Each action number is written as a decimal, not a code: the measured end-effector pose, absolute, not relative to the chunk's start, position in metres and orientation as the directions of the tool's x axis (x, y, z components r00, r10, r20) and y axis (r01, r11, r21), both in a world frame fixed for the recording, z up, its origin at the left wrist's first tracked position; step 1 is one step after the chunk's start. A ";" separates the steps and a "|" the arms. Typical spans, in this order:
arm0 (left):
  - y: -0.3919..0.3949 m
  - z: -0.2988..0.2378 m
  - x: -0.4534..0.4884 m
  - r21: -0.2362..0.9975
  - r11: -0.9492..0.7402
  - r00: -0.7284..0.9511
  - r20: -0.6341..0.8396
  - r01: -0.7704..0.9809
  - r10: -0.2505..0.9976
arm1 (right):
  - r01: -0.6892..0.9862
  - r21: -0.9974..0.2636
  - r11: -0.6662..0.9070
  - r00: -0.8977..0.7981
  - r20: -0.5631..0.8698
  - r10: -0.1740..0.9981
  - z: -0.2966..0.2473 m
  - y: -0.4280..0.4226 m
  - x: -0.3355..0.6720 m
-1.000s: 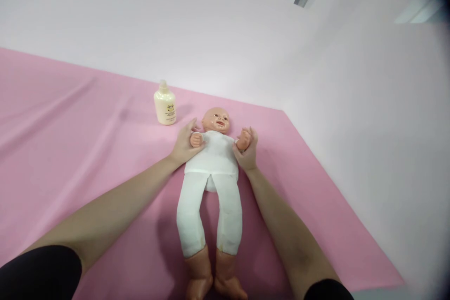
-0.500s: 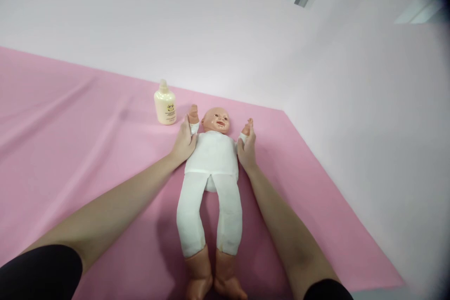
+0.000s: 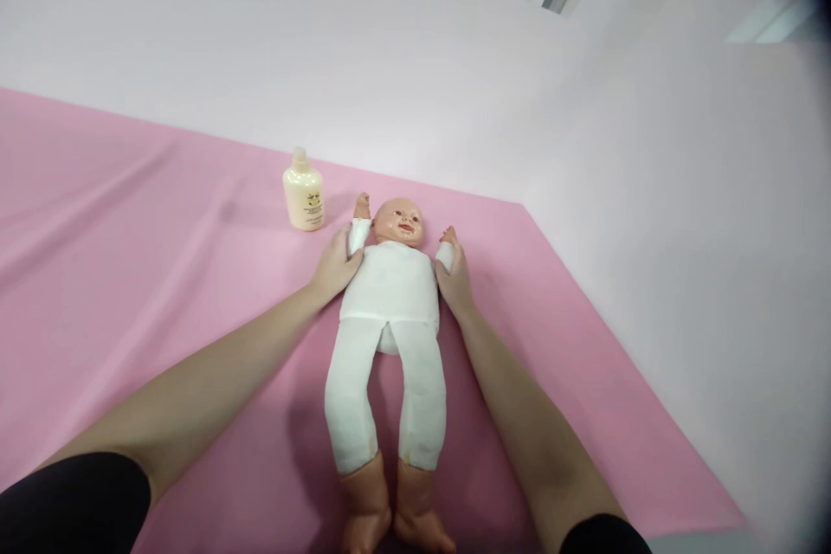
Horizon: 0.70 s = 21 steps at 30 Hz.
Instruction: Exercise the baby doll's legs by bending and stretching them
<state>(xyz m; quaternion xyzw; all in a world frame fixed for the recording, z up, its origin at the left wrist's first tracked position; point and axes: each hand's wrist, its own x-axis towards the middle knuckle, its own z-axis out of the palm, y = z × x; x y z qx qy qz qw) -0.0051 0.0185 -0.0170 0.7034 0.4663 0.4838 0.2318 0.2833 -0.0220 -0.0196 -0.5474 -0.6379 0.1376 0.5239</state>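
Note:
On its back lies a baby doll [image 3: 389, 286] with a white cloth body, white sleeves and legs, and a bare plastic head, hands and feet. My left hand [image 3: 334, 267] is wrapped round the doll's arm on the left, thumb on the near side, by the shoulder. Round the doll's other arm, my right hand [image 3: 454, 277] is closed below the doll's small hand. Both of the doll's arms point up beside its head. My fingertips are partly hidden behind the doll's sleeves.
A cream-coloured pump bottle [image 3: 304, 195] with a dark printed label stands upright left of the doll's head. Pink cloth [image 3: 162, 216] with a few creases covers the table. White walls [image 3: 325, 43] rise behind it and on the right.
Both my hands have slid slightly down the doll's arms, so more white sleeve shows on the left. The doll's hand on the right has tipped inward. The bottle stays put.

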 end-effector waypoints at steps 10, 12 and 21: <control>0.005 -0.012 -0.002 0.658 -0.641 0.138 0.648 0.394 0.749 | 0.554 -0.667 0.498 0.096 0.646 0.757 -0.023 -0.031 0.275; 0.007 -0.013 -0.002 0.658 -0.639 0.137 0.646 0.399 0.751 | 0.589 -0.637 0.497 0.056 0.646 0.762 -0.020 -0.032 0.273; 0.024 -0.028 -0.005 0.677 -0.598 0.111 0.618 0.429 0.779 | 0.641 -0.652 0.405 0.083 0.583 0.808 -0.015 -0.026 0.280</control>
